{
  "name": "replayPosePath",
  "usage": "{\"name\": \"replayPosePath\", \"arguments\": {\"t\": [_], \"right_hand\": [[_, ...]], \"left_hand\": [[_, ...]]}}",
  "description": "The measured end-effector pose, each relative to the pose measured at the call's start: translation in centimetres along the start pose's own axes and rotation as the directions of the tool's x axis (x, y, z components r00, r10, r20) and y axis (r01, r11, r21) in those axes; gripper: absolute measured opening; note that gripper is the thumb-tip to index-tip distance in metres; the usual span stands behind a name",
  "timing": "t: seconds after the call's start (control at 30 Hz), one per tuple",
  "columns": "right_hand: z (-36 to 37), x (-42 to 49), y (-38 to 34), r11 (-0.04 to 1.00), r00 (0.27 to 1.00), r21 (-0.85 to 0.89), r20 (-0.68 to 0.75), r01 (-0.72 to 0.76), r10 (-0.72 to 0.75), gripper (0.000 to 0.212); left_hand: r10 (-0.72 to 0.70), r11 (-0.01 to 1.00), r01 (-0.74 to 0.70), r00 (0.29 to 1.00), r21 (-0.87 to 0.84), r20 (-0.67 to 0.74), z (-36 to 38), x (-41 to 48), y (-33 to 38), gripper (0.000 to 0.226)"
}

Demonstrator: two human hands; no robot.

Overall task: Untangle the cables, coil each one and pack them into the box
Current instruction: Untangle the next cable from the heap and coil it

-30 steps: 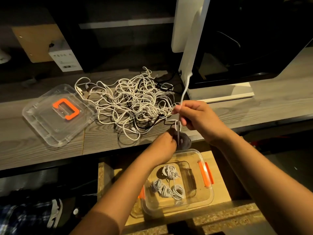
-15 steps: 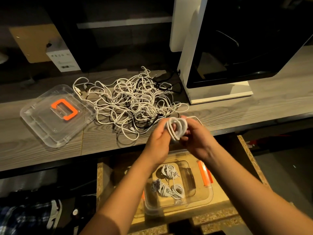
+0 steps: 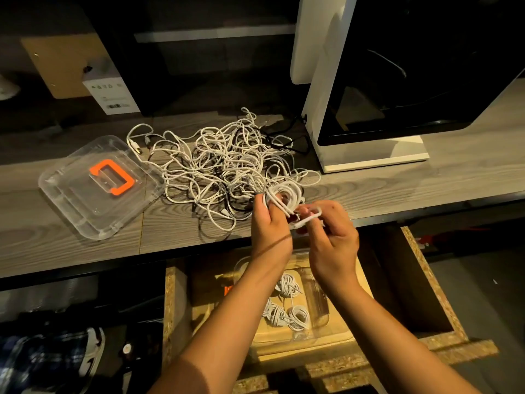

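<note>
1. Change: a second ago one white cable was stretched between the hands, the right raised above the left. Half a second ago its loops had been gathered.
2. Now: a finished-looking coil is gripped by the left hand. The loose tail is pinched by the right hand just right of the coil.
3. Hands are held close together, both clamped on the same cable, above the near edge of the desk.
4. Meaning, as judged: coiling of this cable is nearly done. Only the tail wrap is left, then the drop into the box.
5. The box is set in the open drawer, near side, directly under the hands.
6. Counts:
   - box: one
   - lid: one, laid on the desk at far left, well apart from the box
   - coil in hand: one
   - packed coils: about four; partly hidden by the forearms, so not certain
   - tangle: one pile, far of the hands; the cables in it cannot be counted. Mostly white, at least one black strand is seen.
7. Progress, as judged: early. Most of the cable is not yet sorted.
</note>
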State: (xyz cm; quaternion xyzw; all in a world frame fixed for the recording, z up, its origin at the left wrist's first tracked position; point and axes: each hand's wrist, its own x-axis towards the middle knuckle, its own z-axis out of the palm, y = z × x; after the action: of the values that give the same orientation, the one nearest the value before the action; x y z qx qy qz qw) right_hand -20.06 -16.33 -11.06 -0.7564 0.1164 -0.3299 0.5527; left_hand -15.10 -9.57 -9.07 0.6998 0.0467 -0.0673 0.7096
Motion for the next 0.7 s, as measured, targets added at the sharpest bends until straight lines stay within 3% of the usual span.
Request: {"name": "replayPosePath", "arguments": {"t": [0.1, 0.3, 0.43, 0.57, 0.7], "right_hand": [[0.2, 0.4, -1.3, 0.963, 0.990, 0.226, 0.028, -0.143, 0.141, 0.010], [-0.8, 1.1, -1.4, 0.994, 0.990, 0.074, 0.112, 0.082, -0.090, 0.025], [-0.4, 1.0, -2.0, 0.987, 0.988, 0.158, 0.145, 0.036, -0.060, 0.031], [-1.2, 1.8, -2.8, 0.945, 0.960, -0.233, 0.215, 0.231, -0.181, 0.035], [-1.9, 2.0, -3.7, 0.879, 0.935, -0.440, 0.354, 0.186, -0.021, 0.048]], "left_hand": [[0.063, 0.997, -0.064, 0.998, 0.051, 0.020, 0.0, -0.3, 0.3, 0.015], [0.126, 0.975, -0.116, 0.991, 0.192, -0.042, 0.0, -0.6, 0.5, 0.014], [0.077, 0.986, -0.071, 0.996, 0.154, -0.035, -0.1, -0.7, -0.2, 0.016], [0.053, 0.981, -0.046, 0.998, 0.190, -0.029, -0.5, -1.1, -0.5, 0.024], [0.149, 0.958, -0.139, 0.989, 0.249, -0.019, -0.7, -1.6, -0.3, 0.017]]}}
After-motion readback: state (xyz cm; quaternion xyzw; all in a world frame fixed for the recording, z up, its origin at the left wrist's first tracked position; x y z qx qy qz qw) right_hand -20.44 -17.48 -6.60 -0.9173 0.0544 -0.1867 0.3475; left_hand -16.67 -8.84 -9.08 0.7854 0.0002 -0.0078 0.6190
